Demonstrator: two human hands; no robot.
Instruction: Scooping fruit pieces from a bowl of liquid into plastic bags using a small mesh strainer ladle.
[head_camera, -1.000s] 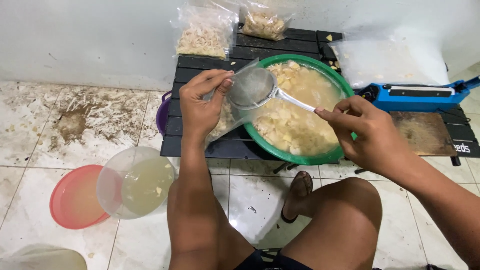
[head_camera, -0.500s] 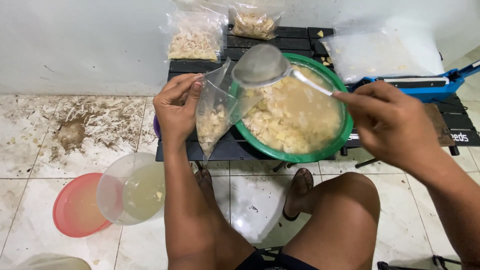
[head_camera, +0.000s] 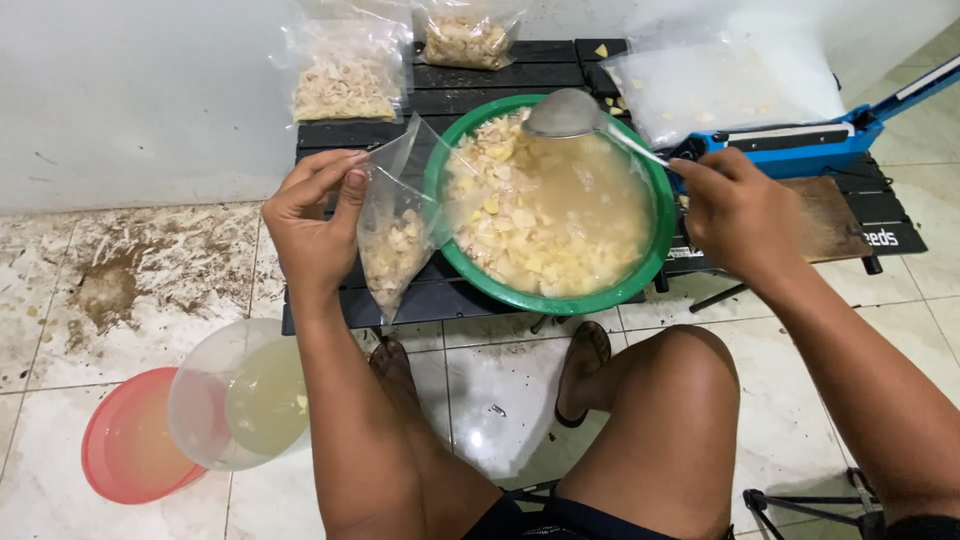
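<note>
My left hand (head_camera: 312, 215) pinches the rim of a clear plastic bag (head_camera: 395, 235) partly filled with pale cut pieces; the bag hangs beside the green bowl (head_camera: 640, 275). The bowl sits on a low black slatted table (head_camera: 440, 95) and holds yellowish pieces in cloudy liquid. My right hand (head_camera: 735, 210) grips the handle of a metal strainer ladle (head_camera: 565, 115), whose round head rests over the bowl's far rim.
Two filled clear bags (head_camera: 345, 75) stand at the table's back. A sheet of plastic (head_camera: 725, 85) and a blue heat sealer (head_camera: 800, 145) lie on the right. On the tiled floor at left sit a clear container of liquid (head_camera: 240, 395) and a red lid (head_camera: 125, 450).
The ladle has moved from over the bag's mouth back to the bowl's far rim. My left hand has lowered the bag a little to the left of the bowl.
</note>
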